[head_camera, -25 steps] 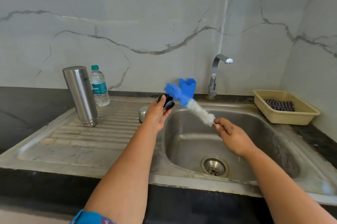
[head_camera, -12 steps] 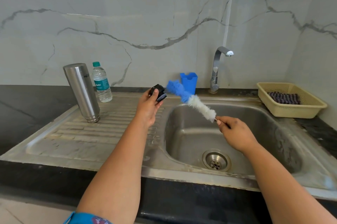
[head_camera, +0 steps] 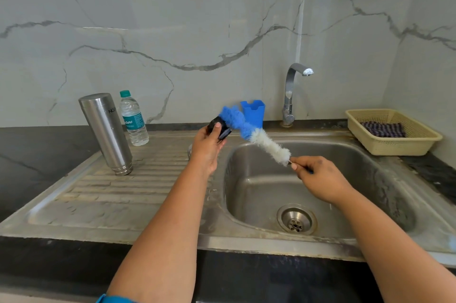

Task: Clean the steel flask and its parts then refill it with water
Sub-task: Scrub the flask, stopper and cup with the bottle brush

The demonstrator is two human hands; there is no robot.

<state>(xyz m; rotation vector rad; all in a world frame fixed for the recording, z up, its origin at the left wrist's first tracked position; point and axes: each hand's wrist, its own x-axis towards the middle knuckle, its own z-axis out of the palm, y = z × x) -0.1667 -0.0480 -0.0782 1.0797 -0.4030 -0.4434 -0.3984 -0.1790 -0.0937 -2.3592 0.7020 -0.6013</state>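
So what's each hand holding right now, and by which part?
Left hand holds the black flask cap by its side. Right hand pinches the bottle brush by its handle end.

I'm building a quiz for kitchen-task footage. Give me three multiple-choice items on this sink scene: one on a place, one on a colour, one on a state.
1. Where does the tall steel flask stand?
A. in the basin
B. on the ribbed draining board
C. in the basket

2. What colours are the bottle brush bristles?
A. blue and white
B. all green
C. red and black

3. What is the left hand doing?
A. resting flat
B. turning the tap
C. gripping the small black flask cap

Answers: 1 B, its base sits on the ridges left of the basin; 2 A, blue at the tip, white nearer the right hand; 3 C, thumb and fingers curl round the cap.
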